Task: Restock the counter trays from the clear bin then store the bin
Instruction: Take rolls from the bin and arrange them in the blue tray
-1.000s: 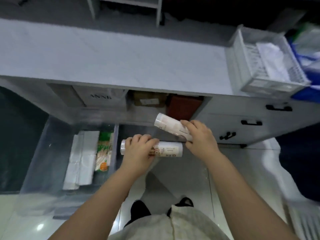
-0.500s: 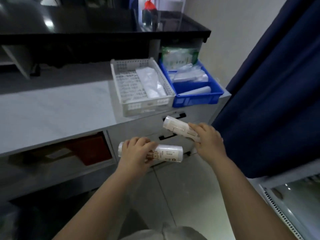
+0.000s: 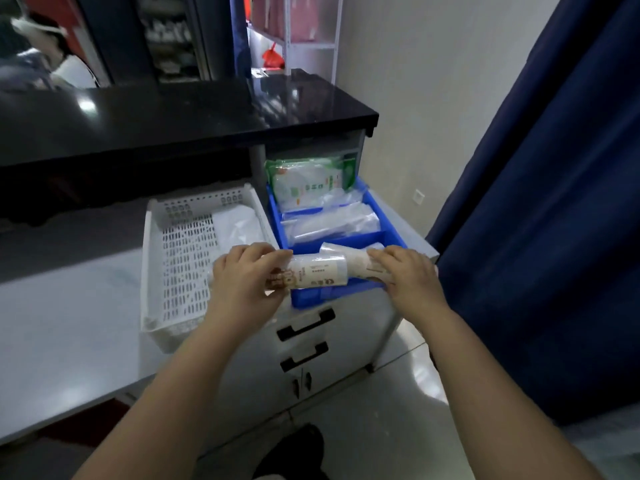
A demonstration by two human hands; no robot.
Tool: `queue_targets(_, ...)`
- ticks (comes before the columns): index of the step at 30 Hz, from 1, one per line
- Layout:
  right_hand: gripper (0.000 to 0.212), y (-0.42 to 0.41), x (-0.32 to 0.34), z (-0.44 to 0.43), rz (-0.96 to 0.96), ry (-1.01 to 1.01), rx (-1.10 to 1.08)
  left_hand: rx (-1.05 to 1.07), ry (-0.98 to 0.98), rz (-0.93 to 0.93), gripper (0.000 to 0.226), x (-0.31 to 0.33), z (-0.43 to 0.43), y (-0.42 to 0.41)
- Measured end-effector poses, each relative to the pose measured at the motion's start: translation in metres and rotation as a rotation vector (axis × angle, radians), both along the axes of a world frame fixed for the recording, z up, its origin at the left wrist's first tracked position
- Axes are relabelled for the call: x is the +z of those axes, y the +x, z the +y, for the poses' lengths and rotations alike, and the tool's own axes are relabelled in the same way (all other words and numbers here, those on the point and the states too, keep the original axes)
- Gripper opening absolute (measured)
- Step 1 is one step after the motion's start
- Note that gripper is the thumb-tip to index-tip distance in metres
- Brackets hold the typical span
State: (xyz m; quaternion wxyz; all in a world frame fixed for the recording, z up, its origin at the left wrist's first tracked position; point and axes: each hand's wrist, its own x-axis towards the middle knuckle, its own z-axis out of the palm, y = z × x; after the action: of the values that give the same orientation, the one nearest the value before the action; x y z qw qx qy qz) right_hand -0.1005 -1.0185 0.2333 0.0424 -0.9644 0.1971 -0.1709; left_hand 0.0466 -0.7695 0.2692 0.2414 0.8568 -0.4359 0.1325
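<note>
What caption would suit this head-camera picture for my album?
Left hand and right hand each hold a wrapped roll at the blue tray's front edge, beside the white basket.

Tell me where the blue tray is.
In the head view, the blue tray sits at the right end of the counter, with the white tray on its left.

a dark blue fabric curtain (image 3: 554,202) hangs at right; two black drawer handles (image 3: 306,325) sit below a glossy black stone ledge (image 3: 173,126).
</note>
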Motion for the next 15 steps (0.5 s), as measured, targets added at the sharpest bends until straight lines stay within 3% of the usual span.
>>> queue_targets(8, 0.069, 0.098, -0.022, -0.059, 0.192, 0.002, 0.075, -0.002, 0.015, 0.069, 0.056, -0.006, -0.111, 0.103)
queue_targets(15, 0.059, 0.116, -0.045, -0.089, 0.135, 0.223, 0.254, 0.032, 0.065, 0.079, 0.060, -0.020, -0.152, 0.122)
